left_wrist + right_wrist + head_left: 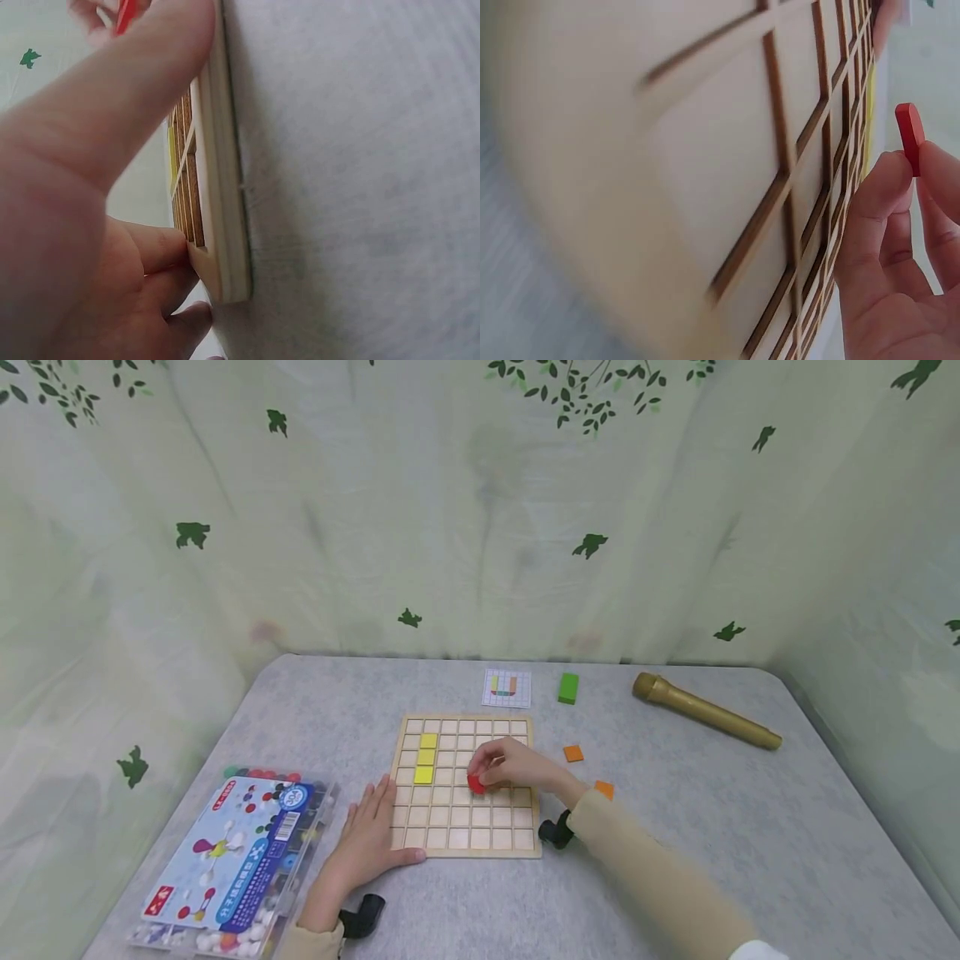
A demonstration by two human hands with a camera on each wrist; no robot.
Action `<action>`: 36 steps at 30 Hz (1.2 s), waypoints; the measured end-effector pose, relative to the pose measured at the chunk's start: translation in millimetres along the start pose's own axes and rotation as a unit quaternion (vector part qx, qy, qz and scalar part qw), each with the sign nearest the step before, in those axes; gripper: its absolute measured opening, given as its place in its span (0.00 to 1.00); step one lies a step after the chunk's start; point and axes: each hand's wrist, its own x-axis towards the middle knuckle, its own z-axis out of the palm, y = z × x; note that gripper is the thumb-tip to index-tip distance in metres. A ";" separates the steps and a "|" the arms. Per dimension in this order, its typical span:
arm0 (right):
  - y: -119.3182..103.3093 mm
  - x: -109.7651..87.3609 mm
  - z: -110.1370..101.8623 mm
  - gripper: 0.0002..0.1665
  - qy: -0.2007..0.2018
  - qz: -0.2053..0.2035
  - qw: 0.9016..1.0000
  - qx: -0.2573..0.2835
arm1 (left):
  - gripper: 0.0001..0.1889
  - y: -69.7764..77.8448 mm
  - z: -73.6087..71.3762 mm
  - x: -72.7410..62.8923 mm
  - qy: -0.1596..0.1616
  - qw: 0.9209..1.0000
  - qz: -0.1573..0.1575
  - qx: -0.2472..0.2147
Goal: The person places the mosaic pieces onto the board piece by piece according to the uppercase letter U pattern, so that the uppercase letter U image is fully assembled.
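A wooden grid board [459, 838] lies on the table. Three yellow square tiles [423, 774] sit in one column of its cells, towards the upper left. My right hand [517, 764] is over the right half of the board and pinches a thin red tile [910, 135] with a rounded edge between thumb and fingertips. At the board's lower left, my left hand [365, 837] rests with its fingers extended along the left side and its thumb at the near edge. The left wrist view shows those fingertips touching the board's frame [225, 217].
Behind the board lie a pattern card [506, 688] and a green block [568, 688]. Two orange tiles [573, 753] are right of the board, one partly behind my right forearm. A gold microphone-shaped object [705, 712] lies far right. A clear-sided molecular model box [232, 852] stands left.
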 end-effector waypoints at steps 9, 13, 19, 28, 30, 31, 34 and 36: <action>-16.7 28.9 33.1 0.09 0.000 0.006 1.000 -0.001 | 0.61 1.6 -1.9 0.2 -0.012 1.000 -0.005 0.000; -20.8 39.9 44.1 0.08 0.006 0.008 1.000 -0.025 | 0.61 2.0 -2.9 -0.5 -0.010 1.000 -0.005 -0.003; -26.9 50.1 57.3 0.08 0.037 0.027 0.997 -0.066 | 0.61 2.2 -3.8 -1.3 -0.010 1.000 -0.001 -0.002; -36.0 53.1 68.2 0.08 0.071 0.050 0.983 -0.160 | 0.61 3.0 -4.6 -1.9 -0.010 1.000 -0.002 -0.006; -36.9 53.1 68.9 0.09 0.074 0.047 0.981 -0.174 | 0.61 2.8 -4.6 -1.7 -0.011 1.000 -0.003 -0.006; -36.8 53.2 69.1 0.09 0.075 0.045 0.980 -0.181 | 0.61 2.8 -4.6 -1.7 -0.012 1.000 -0.003 -0.005; -36.2 53.0 69.3 0.08 0.077 0.038 0.979 -0.187 | 0.61 2.6 -4.4 -1.7 -0.010 1.000 -0.001 -0.004; -34.7 52.6 68.5 0.08 0.078 0.035 0.980 -0.178 | 0.61 2.8 -4.3 -1.9 -0.009 1.000 0.000 -0.002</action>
